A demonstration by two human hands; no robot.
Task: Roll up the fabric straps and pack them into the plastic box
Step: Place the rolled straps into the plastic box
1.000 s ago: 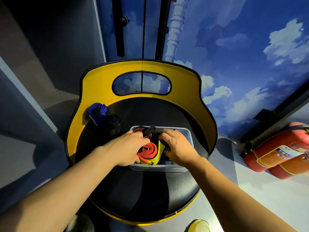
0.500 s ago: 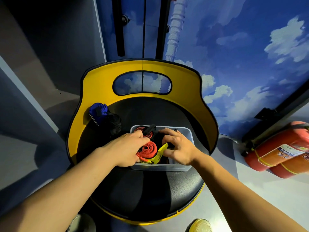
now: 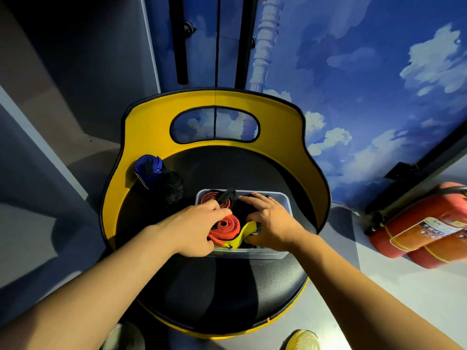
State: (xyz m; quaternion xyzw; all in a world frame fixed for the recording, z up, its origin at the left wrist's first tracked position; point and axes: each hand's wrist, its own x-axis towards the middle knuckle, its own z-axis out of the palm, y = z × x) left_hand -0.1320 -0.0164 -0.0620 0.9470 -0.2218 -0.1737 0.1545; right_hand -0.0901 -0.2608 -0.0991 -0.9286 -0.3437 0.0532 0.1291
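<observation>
A clear plastic box [image 3: 283, 253] stands on the black seat [image 3: 227, 286] of a chair with a yellow back [image 3: 151, 122]. Both hands reach into the box from the near side.

The left hand [image 3: 194, 229] lies over the left part of the box, with its fingers bent down beside a rolled red strap [image 3: 226, 227]. This roll stands on its edge near the middle of the box, so its spiral shows. It cannot be told whether the fingers grip the roll or only rest against it.

The right hand [image 3: 274, 223] lies over the right part of the box, with the fingers spread and a little bent on a dark strap [image 3: 242, 210]. Its thumb touches a yellow strap [image 3: 246, 234], which lies between the red roll and this hand.

A second red roll [image 3: 214, 197] lies in the far left corner of the box, with a black piece across it.

On the seat, left of the box and apart from it, lie a blue strap [image 3: 146, 165] and a black strap [image 3: 173, 183], touching each other.

Two red extinguishers [image 3: 424, 228] lie on the floor at the right.
</observation>
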